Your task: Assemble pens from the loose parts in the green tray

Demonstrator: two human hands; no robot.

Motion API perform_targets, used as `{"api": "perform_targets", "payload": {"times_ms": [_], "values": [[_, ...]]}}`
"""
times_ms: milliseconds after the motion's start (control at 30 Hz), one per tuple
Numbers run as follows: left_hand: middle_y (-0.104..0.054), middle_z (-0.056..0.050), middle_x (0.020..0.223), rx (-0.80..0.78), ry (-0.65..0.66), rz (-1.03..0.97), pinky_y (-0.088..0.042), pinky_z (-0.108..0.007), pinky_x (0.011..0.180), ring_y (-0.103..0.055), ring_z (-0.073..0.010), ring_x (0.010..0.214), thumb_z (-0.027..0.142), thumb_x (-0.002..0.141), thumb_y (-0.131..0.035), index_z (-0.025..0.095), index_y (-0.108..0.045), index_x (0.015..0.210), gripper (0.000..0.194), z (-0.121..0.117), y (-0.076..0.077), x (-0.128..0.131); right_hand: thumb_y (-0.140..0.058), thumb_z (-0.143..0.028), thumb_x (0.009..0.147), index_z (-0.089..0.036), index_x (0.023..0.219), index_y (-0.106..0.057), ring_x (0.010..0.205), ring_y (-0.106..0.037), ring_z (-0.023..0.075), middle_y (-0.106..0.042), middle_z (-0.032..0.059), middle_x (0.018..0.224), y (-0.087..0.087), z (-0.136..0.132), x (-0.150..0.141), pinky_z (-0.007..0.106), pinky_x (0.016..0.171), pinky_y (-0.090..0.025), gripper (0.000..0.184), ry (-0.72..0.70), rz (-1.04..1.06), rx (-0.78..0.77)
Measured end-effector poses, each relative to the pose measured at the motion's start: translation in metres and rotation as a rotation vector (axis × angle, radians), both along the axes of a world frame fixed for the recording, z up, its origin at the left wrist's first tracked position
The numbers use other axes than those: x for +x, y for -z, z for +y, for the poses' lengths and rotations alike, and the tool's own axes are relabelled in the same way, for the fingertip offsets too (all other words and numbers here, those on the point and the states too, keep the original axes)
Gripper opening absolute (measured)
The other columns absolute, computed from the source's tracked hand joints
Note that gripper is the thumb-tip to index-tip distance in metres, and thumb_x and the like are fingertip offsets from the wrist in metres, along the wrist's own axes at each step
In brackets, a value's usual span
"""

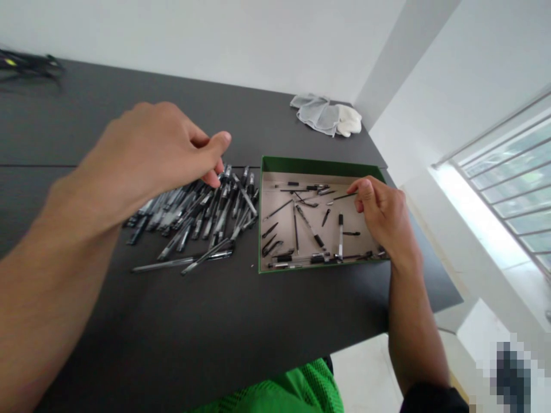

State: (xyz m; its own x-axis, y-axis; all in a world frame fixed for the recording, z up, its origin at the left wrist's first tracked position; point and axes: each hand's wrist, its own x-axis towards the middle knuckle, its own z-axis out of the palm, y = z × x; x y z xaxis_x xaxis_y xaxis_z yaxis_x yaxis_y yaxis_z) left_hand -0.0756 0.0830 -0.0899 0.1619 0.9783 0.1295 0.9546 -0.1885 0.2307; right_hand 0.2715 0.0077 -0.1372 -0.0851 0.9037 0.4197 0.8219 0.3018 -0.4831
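Note:
My left hand (150, 152) hovers over a pile of several black and clear pens (202, 215) on the dark table (241, 321), its fingers curled down toward them with nothing clearly in them. My right hand (383, 215) rests inside the right side of a shallow green box (318, 167), with thumb and fingers pinched on a thin black pen refill (344, 197). Several pens, refills and caps lie scattered on the box's pale floor.
A crumpled grey and white cloth (327, 115) lies at the table's far right corner. Dark objects (26, 63) sit at the far left edge. The table's right edge drops to a white floor beside a window with bars (508, 189).

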Motion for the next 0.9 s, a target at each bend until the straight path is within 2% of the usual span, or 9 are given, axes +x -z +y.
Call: {"api": "perform_targets", "payload": {"times_ms": [133, 200, 267, 367, 467, 533, 667, 800, 900], "values": [[-0.077, 0.002, 0.077, 0.084, 0.237, -0.188, -0.039, -0.026, 0.076, -0.062, -0.0126, 0.075, 0.049, 0.106, -0.039, 0.019, -0.077, 0.095, 0.05, -0.011, 0.001, 0.021, -0.05, -0.037, 0.105, -0.02, 0.094, -0.07, 0.067, -0.057, 0.0163, -0.066, 0.0027, 0.077, 0.006, 0.005, 0.001, 0.03, 0.065, -0.038, 0.029, -0.086, -0.113, -0.09], [-0.077, 0.002, 0.079, 0.143, 0.359, -0.235, -0.04, -0.025, 0.074, -0.064, -0.0114, 0.071, 0.04, 0.105, -0.042, 0.019, -0.076, 0.091, 0.042, -0.019, 0.007, 0.04, -0.057, -0.032, 0.102, -0.02, 0.098, -0.07, 0.077, -0.061, 0.0182, -0.069, 0.0042, 0.087, 0.009, 0.006, 0.0, 0.031, 0.072, -0.042, 0.018, -0.184, -0.164, -0.159], [-0.074, 0.001, 0.075, 0.12, 0.459, -0.234, -0.041, -0.026, 0.07, -0.062, -0.0129, 0.066, 0.036, 0.102, -0.045, 0.02, -0.074, 0.087, 0.037, -0.027, 0.018, 0.059, -0.061, -0.027, 0.099, -0.02, 0.104, -0.071, 0.086, -0.063, 0.0197, -0.071, 0.0054, 0.095, 0.01, 0.006, -0.003, 0.033, 0.079, -0.045, 0.013, -0.307, -0.198, -0.235], [-0.073, -0.003, 0.076, 0.047, 0.572, -0.14, -0.042, -0.03, 0.068, -0.064, -0.0174, 0.068, 0.033, 0.1, -0.046, 0.02, -0.073, 0.089, 0.032, -0.037, 0.041, 0.082, -0.06, -0.019, 0.099, -0.022, 0.112, -0.072, 0.099, -0.065, 0.0217, -0.07, 0.007, 0.107, 0.011, 0.003, -0.009, 0.035, 0.089, -0.048, 0.018, -0.491, -0.212, -0.321], [-0.074, -0.006, 0.087, -0.011, 0.61, -0.156, -0.046, -0.031, 0.073, -0.068, -0.0193, 0.078, 0.023, 0.098, -0.044, 0.019, -0.072, 0.1, 0.028, -0.042, 0.06, 0.094, -0.059, -0.016, 0.098, -0.025, 0.117, -0.073, 0.108, -0.065, 0.0234, -0.069, 0.0079, 0.115, 0.012, -0.001, -0.015, 0.038, 0.095, -0.049, 0.025, -0.608, -0.227, -0.375], [-0.075, -0.006, 0.092, -0.038, 0.604, -0.181, -0.047, -0.031, 0.076, -0.068, -0.0192, 0.081, 0.017, 0.096, -0.044, 0.018, -0.071, 0.103, 0.027, -0.043, 0.067, 0.096, -0.06, -0.017, 0.098, -0.026, 0.119, -0.072, 0.108, -0.066, 0.0235, -0.069, 0.0077, 0.118, 0.014, -0.002, -0.017, 0.039, 0.097, -0.05, 0.026, -0.619, -0.247, -0.406], [-0.075, -0.006, 0.094, -0.06, 0.596, -0.21, -0.048, -0.031, 0.079, -0.068, -0.0193, 0.083, 0.014, 0.093, -0.046, 0.019, -0.071, 0.104, 0.028, -0.042, 0.069, 0.096, -0.06, -0.022, 0.099, -0.024, 0.124, -0.07, 0.107, -0.068, 0.0237, -0.068, 0.0079, 0.119, 0.018, -0.003, -0.017, 0.039, 0.098, -0.051, 0.026, -0.518, -0.303, -0.447], [-0.075, -0.006, 0.097, -0.076, 0.582, -0.233, -0.048, -0.031, 0.08, -0.069, -0.0195, 0.086, 0.013, 0.093, -0.045, 0.018, -0.07, 0.109, 0.031, -0.041, 0.069, 0.096, -0.062, -0.025, 0.099, -0.029, 0.124, -0.07, 0.101, -0.069, 0.0207, -0.066, 0.0054, 0.122, 0.018, -0.003, -0.018, 0.035, 0.093, -0.051, 0.027, -0.551, -0.34, -0.516], [-0.076, -0.005, 0.098, -0.09, 0.576, -0.25, -0.047, -0.031, 0.081, -0.069, -0.0193, 0.087, 0.011, 0.092, -0.044, 0.018, -0.068, 0.113, 0.033, -0.042, 0.068, 0.097, -0.064, -0.026, 0.098, -0.028, 0.126, -0.069, 0.104, -0.068, 0.0215, -0.065, 0.0065, 0.123, 0.019, -0.003, -0.02, 0.035, 0.094, -0.05, 0.028, -0.506, -0.362, -0.517]]}}
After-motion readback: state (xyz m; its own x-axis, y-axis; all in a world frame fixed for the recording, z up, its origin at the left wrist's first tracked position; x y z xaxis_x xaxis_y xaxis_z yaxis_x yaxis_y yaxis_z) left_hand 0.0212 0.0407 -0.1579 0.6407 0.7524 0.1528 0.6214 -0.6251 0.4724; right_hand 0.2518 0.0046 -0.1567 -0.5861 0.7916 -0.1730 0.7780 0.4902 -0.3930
